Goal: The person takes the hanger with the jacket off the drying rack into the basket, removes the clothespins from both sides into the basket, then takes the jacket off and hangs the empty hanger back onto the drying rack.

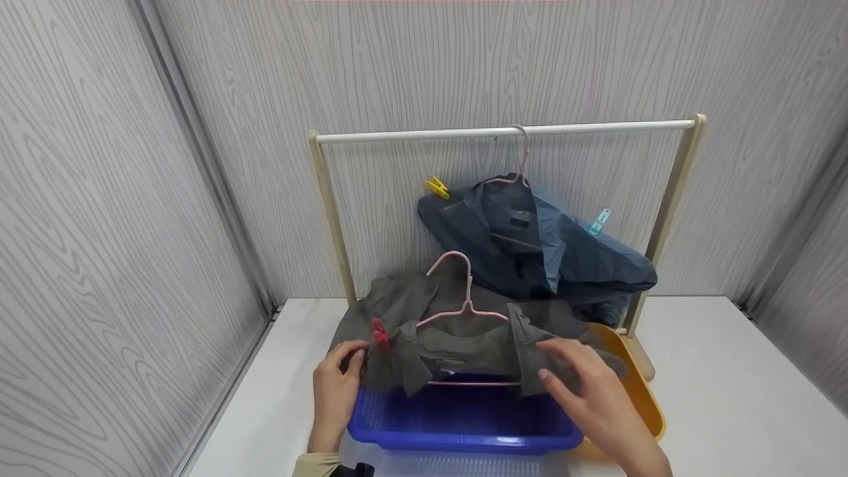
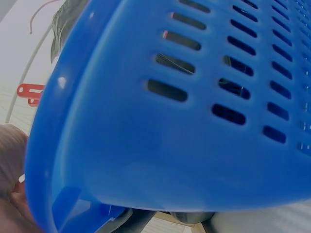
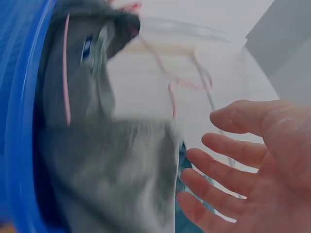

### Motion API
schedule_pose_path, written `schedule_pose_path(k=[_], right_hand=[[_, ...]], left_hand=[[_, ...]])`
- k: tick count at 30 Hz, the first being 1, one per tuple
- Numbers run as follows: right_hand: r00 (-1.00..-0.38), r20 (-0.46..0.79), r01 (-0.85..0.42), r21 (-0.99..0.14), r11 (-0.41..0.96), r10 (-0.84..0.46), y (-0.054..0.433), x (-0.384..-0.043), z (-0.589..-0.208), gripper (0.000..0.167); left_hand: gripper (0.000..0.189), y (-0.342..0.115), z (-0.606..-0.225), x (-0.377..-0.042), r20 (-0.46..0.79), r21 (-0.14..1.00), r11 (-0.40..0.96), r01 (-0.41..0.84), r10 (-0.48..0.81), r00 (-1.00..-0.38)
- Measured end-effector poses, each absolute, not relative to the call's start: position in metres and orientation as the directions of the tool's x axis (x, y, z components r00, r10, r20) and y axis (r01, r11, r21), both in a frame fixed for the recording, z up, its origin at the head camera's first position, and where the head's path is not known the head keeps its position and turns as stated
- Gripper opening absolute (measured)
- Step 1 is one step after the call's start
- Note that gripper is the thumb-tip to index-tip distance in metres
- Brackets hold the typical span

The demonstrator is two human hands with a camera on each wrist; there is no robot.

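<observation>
A dark grey shirt (image 1: 464, 344) hangs on a pink hanger (image 1: 468, 308), lying over a blue basket (image 1: 464, 440). A red clothespin (image 1: 379, 333) clips the shirt near its left shoulder. My left hand (image 1: 336, 384) pinches the shirt's edge just left of that clothespin; in the left wrist view the basket wall (image 2: 126, 145) covers most of the fingers. My right hand (image 1: 593, 391) is beside the shirt's right front panel, thumb and fingers apart. In the right wrist view its fingers (image 3: 223, 170) are spread, with nothing between them.
Behind, a rack with a white bar (image 1: 424, 135) carries a blue shirt (image 1: 576, 245) on another pink hanger (image 1: 523, 156). Yellow (image 1: 437, 187) and light blue (image 1: 599, 222) clothespins grip that shirt. An orange basket (image 1: 646, 397) stands at the right, partly under the grey shirt.
</observation>
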State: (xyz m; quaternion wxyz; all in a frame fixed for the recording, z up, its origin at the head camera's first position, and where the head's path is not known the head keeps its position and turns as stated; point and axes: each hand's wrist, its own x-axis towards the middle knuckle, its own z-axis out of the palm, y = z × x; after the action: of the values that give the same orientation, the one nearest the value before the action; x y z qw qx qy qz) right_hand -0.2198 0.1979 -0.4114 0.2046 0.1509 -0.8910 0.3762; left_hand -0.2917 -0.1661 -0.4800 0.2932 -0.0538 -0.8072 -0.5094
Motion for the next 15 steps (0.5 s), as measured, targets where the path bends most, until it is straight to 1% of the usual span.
schedule_pose_path(k=[3,7,12,15], right_hand=[[-0.871,0.470,-0.439,-0.609,0.661,-0.145,0.182,-0.219,-0.406,0.034],[-0.845,0.484,-0.504,-0.573,0.646,-0.230,0.160,-0.223,-0.396,0.034],[-0.804,0.453,-0.592,-0.540,0.598,-0.386,0.126,-0.225,-0.382,0.038],[-0.766,0.437,-0.642,-0.492,0.588,-0.471,0.107,-0.228,-0.378,0.041]], left_hand=[[0.016,-0.166,-0.480,-0.291,0.533,0.789,0.474,0.392,-0.209,-0.820],[0.017,-0.167,-0.479,-0.291,0.552,0.779,0.471,0.414,-0.201,-0.809],[0.019,-0.169,-0.480,-0.290,0.561,0.776,0.465,0.427,-0.198,-0.804],[0.019,-0.169,-0.480,-0.291,0.559,0.778,0.459,0.428,-0.197,-0.805]])
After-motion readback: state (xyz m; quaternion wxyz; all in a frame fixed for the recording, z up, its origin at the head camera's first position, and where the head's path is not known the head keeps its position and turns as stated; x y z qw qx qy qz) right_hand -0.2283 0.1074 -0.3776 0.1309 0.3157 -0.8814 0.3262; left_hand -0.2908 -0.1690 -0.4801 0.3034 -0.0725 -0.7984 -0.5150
